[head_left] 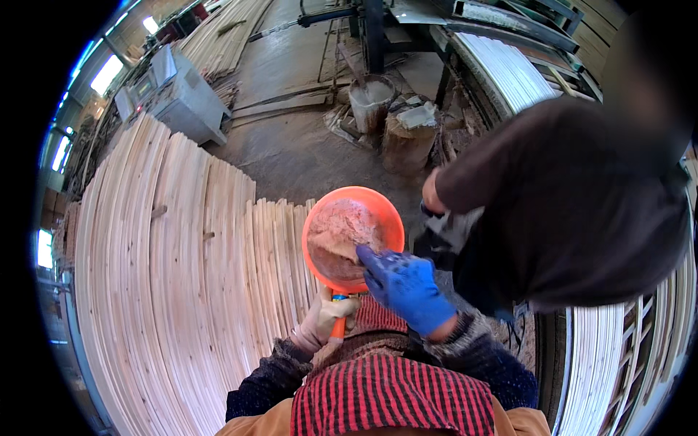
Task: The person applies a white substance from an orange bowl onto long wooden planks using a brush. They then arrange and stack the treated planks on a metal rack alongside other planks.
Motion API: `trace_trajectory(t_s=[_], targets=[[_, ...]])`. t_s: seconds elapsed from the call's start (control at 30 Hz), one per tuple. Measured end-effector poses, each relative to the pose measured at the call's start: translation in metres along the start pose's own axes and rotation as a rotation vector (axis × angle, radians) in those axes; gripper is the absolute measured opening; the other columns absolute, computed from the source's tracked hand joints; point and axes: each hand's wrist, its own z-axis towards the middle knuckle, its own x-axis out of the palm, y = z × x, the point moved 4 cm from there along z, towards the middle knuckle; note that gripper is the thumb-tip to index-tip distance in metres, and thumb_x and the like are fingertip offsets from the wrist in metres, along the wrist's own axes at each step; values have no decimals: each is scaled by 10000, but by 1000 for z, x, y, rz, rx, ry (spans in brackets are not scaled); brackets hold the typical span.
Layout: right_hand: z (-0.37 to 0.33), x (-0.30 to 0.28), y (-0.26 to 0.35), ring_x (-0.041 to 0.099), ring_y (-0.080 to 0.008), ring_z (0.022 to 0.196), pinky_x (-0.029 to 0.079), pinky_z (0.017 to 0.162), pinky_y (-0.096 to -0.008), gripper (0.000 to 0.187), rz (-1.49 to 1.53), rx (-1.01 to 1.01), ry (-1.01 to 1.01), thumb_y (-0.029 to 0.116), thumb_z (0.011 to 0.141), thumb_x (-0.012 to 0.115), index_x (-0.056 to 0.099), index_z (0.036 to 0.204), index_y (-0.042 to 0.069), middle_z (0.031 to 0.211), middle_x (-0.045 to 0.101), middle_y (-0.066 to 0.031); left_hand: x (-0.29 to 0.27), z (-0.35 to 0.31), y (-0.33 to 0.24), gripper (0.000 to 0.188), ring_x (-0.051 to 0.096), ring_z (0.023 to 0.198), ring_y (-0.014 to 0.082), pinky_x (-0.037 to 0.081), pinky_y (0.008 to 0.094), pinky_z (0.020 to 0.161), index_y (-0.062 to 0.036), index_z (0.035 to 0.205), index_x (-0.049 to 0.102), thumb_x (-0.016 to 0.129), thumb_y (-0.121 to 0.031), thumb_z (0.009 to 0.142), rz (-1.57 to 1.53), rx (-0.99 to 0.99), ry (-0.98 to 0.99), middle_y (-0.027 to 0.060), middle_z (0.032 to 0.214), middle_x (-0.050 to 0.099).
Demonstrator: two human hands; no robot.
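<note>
An orange round plastic ladle [396,218] is tipped so that I look into its bowl. Wet pinkish-brown paste [349,218] lines the inside, thicker on the far side. My left hand [323,320], in a pale glove, is wrapped round the orange handle [338,328] below the bowl. My right hand [411,287], in a blue glove, reaches over the near right rim. Its fingers are drawn together with the tips at the paste. What they may hold there is smeared over and hard to tell.
Stacked pale wood strips [174,269] fill the left side. A person in dark clothes [574,196] stands close at my right. Ahead are a smeared bucket [371,109], a stump-like block [409,145] and a machine frame [374,36]. A grey cabinet [185,105] stands far left.
</note>
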Motion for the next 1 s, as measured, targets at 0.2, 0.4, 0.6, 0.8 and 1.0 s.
trace_trajectory(t_s=[0.2, 0.4, 0.6, 0.8, 1.0], targets=[[10, -4, -49, 686, -370, 910, 546, 778, -461, 462, 375, 323, -294, 207, 902, 677, 589, 1342, 94, 1016, 703, -206, -22, 45, -44, 211, 544, 542, 117, 463, 277, 507, -33, 1003, 580, 646, -166, 853, 126, 81, 37, 19, 733, 555], [23, 32, -76, 686, -384, 959, 546, 820, -464, 436, 364, 571, -382, 208, 905, 669, 604, 1322, 100, 1062, 704, -205, -26, 86, -91, 123, 568, 551, 104, 470, 263, 530, -21, 941, 602, 617, -115, 863, 240, 85, 160, 12, 741, 579], [33, 31, -109, 691, -367, 963, 548, 821, -443, 434, 402, 737, -448, 199, 904, 668, 604, 1319, 90, 1077, 707, -199, -15, 131, -112, 91, 573, 595, 89, 471, 262, 558, -15, 915, 615, 631, -74, 848, 360, 67, 308, 6, 772, 605], [44, 26, -129, 671, -160, 832, 537, 733, -300, 393, 1035, 942, -418, 174, 945, 659, 607, 1304, 24, 1042, 709, -95, 1, 163, -114, 119, 575, 530, 115, 473, 271, 502, 3, 952, 613, 635, -89, 879, 355, 179, 352, 26, 705, 606], [62, -36, -143, 607, -76, 765, 495, 652, -227, 389, 1266, 803, -421, 156, 988, 629, 580, 1348, 17, 1097, 661, -39, 24, 204, -126, 198, 599, 561, 124, 493, 271, 519, 16, 1035, 603, 656, -98, 881, 281, 65, 321, 35, 753, 615]])
